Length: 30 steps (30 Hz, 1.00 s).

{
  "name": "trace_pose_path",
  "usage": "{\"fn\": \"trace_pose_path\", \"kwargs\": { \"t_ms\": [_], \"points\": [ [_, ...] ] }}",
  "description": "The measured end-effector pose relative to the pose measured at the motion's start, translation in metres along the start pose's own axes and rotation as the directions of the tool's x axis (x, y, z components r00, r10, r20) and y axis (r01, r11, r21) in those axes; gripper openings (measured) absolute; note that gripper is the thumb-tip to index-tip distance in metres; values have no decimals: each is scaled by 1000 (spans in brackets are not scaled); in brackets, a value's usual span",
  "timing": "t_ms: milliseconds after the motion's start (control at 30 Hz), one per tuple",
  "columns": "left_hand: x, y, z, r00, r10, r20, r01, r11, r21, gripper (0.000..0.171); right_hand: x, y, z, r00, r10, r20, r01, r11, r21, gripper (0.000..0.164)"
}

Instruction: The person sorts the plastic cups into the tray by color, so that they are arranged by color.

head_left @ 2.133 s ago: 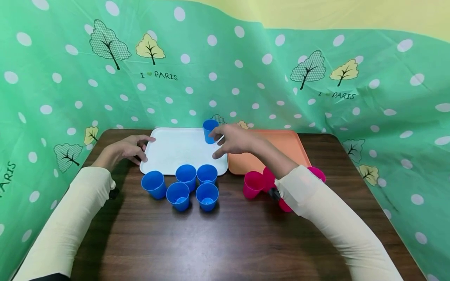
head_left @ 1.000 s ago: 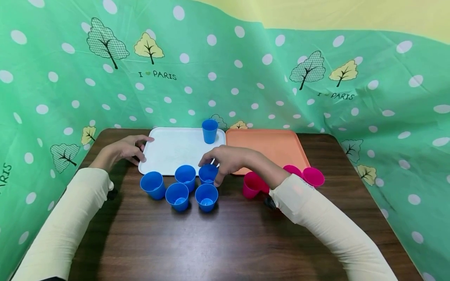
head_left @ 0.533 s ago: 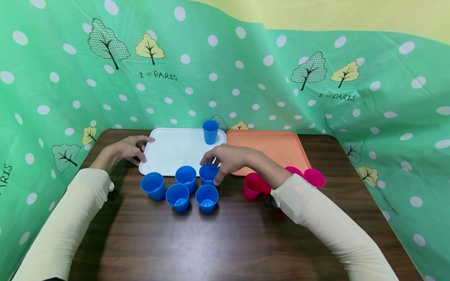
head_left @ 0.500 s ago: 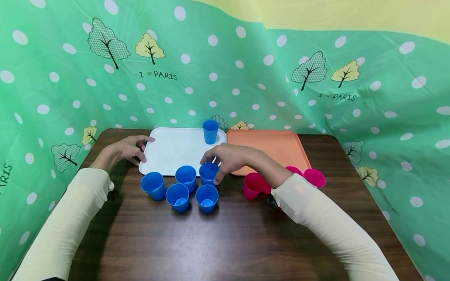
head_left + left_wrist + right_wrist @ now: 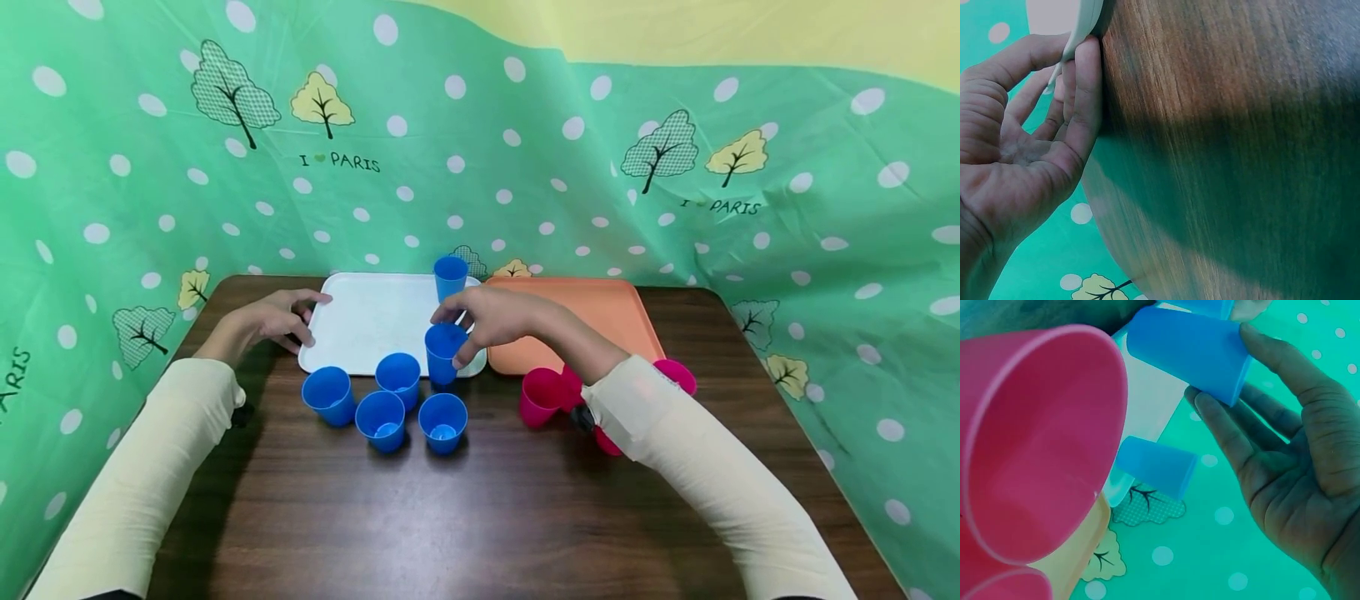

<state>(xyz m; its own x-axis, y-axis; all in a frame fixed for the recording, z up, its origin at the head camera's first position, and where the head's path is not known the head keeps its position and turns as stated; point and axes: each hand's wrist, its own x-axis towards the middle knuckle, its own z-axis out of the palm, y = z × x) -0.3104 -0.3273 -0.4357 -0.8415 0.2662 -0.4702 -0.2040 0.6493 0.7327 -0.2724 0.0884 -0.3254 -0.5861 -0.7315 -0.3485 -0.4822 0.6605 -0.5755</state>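
Observation:
My right hand (image 5: 495,319) pinches a blue cup (image 5: 442,357) near its rim and holds it upright, raised over the front edge of the white tray (image 5: 367,325). In the right wrist view, thumb and fingers grip that same cup (image 5: 1188,350) from both sides. My left hand (image 5: 270,318) holds the left edge of the white tray; the left wrist view shows the thumb and fingers pinching the tray's rim (image 5: 1082,31). One blue cup (image 5: 450,275) stands at the back right of the white tray, its lower part behind my right hand.
Several blue cups (image 5: 380,423) stand upright in front of the white tray. An orange tray (image 5: 585,304) lies to its right. Several pink cups (image 5: 540,398) stand before that, partly hidden by my right forearm. A patterned green cloth hangs behind the wooden table (image 5: 450,517).
My right hand came from the cup at the back of the white tray to a front-row blue cup, took hold of it and raised it. My left hand stayed on the tray edge.

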Motion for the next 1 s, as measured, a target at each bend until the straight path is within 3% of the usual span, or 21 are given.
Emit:
{"fn": "trace_pose_path", "kwargs": {
  "t_ms": [600,1000],
  "points": [
    [1,1,1,1000,-12,-11,12,1000,3,98,33,-3,-24,989,43,-142,-50,998,-48,75],
    [0,3,1,1000,-17,-14,17,1000,3,99,54,-9,-41,974,51,-219,-56,998,-20,77]
  ]
}}
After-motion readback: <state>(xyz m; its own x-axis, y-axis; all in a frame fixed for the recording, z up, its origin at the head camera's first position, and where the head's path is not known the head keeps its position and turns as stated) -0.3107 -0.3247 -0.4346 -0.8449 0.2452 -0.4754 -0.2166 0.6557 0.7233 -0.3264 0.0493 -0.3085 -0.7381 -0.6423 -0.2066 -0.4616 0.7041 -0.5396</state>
